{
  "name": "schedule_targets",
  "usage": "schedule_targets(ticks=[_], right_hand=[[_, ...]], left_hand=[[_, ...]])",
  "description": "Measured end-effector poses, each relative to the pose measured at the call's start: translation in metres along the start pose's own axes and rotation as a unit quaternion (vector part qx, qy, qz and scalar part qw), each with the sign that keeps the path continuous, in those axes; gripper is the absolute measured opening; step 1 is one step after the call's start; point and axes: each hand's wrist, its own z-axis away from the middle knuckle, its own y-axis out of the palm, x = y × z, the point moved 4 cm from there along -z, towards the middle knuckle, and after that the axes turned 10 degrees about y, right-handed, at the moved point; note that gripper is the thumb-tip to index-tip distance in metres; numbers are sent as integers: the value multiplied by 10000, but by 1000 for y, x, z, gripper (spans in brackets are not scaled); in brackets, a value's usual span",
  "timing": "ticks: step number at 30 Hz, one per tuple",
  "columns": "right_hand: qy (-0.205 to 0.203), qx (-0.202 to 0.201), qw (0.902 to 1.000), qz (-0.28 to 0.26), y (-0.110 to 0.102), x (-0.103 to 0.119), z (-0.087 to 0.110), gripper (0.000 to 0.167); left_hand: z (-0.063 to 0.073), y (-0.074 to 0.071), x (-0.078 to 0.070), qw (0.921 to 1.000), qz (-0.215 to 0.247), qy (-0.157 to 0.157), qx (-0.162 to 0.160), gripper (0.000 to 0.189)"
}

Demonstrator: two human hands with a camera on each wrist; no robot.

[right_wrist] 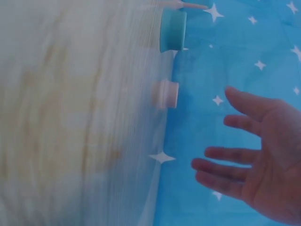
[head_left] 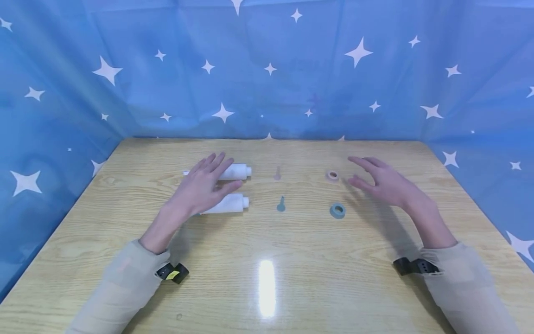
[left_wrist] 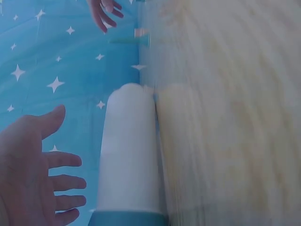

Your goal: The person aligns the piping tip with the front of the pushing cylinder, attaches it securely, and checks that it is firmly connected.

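Note:
My left hand [head_left: 202,188] hovers with spread fingers over two white bottles lying on their sides, partly covering both. The far bottle [head_left: 235,171] and the near bottle [head_left: 229,203] point their narrow necks to the right. In the left wrist view, one white bottle [left_wrist: 129,150] shows a teal end. My right hand [head_left: 385,183] is held above the tabletop, fingers extended and holding nothing. Left of it lie a small pink ring [head_left: 329,177] and a larger teal ring [head_left: 335,215]; both rings appear beside that hand in the right wrist view.
Between bottles and rings, a pink tapered piece [head_left: 277,176] and a teal tapered piece [head_left: 281,207] are on the wooden table [head_left: 217,287]. A blue star-patterned curtain [head_left: 267,93] borders the table's back and sides. Each wrist wears a black camera band.

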Motion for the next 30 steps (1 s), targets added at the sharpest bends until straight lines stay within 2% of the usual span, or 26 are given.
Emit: schedule_targets(ticks=[8,14,19,25,30], right_hand=[[-466,407,9980,-129,9,8,-1,55],[-742,690,9937,-470,14,15,-1,52],[-987,925,9880,-751,21,20,0,50],[-1124,1283,9804,-983,30,22,1,45],[-1309,1490,9742,-1075,33,24,2,37]], left_hand=[[-5,6,-20,9987,280,327,-270,75],[-12,9,-37,9938,599,785,-514,68],[-18,14,-49,9906,727,1044,-500,63],[-25,21,-60,9900,738,1116,-437,56],[-31,28,-66,9878,985,1164,-309,50]])
